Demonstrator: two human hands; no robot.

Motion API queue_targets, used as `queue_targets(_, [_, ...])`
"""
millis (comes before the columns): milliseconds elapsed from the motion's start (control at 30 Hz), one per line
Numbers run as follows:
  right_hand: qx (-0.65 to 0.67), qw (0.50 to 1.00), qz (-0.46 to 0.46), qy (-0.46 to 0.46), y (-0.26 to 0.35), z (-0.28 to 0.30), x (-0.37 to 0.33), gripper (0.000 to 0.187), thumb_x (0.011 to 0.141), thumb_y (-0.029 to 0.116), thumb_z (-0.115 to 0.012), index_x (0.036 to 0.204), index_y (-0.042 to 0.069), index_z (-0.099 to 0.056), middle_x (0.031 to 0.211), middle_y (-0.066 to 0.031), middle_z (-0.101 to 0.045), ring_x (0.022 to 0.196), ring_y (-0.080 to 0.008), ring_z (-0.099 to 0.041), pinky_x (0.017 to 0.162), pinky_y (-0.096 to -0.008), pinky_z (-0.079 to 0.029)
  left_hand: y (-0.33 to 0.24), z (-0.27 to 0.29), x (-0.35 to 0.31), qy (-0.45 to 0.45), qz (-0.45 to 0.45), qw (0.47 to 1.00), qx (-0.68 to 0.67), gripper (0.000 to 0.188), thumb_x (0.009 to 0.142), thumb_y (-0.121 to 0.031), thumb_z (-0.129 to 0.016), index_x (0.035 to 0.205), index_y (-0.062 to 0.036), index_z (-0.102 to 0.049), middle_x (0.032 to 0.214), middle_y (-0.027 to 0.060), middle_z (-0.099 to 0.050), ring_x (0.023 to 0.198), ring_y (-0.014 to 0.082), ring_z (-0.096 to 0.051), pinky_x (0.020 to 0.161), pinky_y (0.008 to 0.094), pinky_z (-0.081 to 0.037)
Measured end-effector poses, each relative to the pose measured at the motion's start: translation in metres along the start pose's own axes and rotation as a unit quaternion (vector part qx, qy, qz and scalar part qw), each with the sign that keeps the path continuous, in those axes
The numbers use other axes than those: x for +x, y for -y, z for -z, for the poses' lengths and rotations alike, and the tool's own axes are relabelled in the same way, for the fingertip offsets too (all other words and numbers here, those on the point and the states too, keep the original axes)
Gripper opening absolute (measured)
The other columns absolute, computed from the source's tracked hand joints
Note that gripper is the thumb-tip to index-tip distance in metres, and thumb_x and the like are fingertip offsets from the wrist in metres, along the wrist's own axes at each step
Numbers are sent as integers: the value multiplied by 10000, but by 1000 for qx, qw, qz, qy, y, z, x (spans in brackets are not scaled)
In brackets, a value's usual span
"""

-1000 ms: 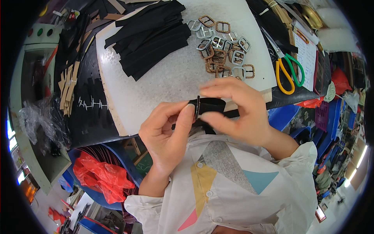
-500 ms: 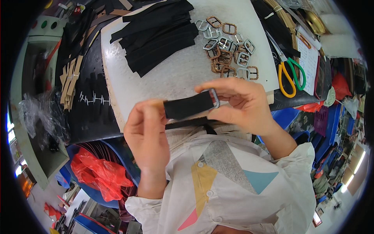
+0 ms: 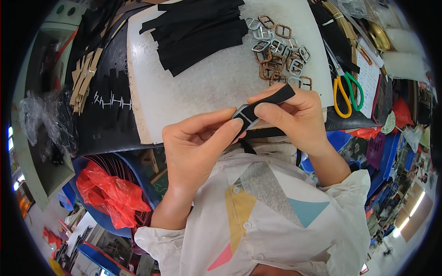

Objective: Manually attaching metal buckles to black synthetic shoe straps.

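Note:
In front of my chest, a black fabric strap (image 3: 282, 95) runs through a silver-grey slide buckle (image 3: 240, 110). My left hand (image 3: 193, 145) is closed, its thumb and fingers pinching the buckle's left side. My right hand (image 3: 299, 120) is closed too, its thumb pressing the strap just right of the buckle, and the strap's free end sticks up past the fingers. Part of the strap is hidden behind my left thumb. Beyond my hands, a pile of black strips (image 3: 198, 34) lies on the pale board, beside a heap of silver and brown buckles (image 3: 277, 47).
The pale board (image 3: 216, 87) covers the middle of a black table. Scissors with yellow and green handles (image 3: 341, 94) lie at the right, near a written sheet (image 3: 364, 83). Tan strips (image 3: 85, 80) lie at the left. Below is a blue tub (image 3: 106, 221) with a red plastic bag (image 3: 110, 195).
The strap now passes across the buckle, with its end out on the right. My left hand has shifted right onto the buckle, while my right has moved from the buckle to the strap.

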State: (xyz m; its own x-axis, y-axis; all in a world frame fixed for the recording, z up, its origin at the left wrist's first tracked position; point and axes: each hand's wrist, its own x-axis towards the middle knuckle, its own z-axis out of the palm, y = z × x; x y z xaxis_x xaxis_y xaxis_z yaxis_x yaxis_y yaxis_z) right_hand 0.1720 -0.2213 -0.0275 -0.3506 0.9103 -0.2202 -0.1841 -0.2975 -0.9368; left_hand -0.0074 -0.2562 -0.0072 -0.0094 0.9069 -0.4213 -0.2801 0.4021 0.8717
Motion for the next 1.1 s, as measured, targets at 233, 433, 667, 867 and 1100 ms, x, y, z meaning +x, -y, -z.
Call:
queue_targets(233, [-69,997,35,-10,0,-13,10,167,835,73,-674,979,-10,-672,882,-59,-680,789,-97,-626,699,-230,-505,6,14,1,-76,-58,994,44,206,787,58,-675,990,84,-657,837,133,-677,732,136,-649,673,223,-524])
queue_targets(433, [-509,768,389,7,8,-17,91,157,743,73,-690,886,15,-668,805,-107,-621,774,-229,-601,686,-325,-502,5,115,35,-370,-226,879,200,228,811,-47,-689,1013,57,-667,858,76,-669,749,93,-599,699,198,-467])
queue_targets(667, [-571,735,359,68,-3,-37,119,113,688,53,-681,800,48,-662,809,-65,-599,774,-229,-596,677,-336,-502,10,147,48,-411,-372,629,545,144,812,-78,-697,941,-15,-699,822,36,-653,673,77,-559,636,210,-449])
queue_targets(867, [-307,880,317,179,24,-26,61,272,638,-72,-695,868,72,-704,953,-59,-667,891,-204,-635,718,-299,-514,1,60,21,-57,-119,991,16,341,954,-166,-519,1203,65,-535,979,168,-666,788,156,-646,687,252,-508])
queue_targets(1100, [-275,909,262,172,8,-5,21,213,676,-5,-744,875,58,-702,972,-66,-643,901,-245,-625,742,-291,-507,2,28,26,-27,-81,995,-49,257,855,-49,-640,1085,61,-617,935,152,-671,768,142,-640,699,238,-517])
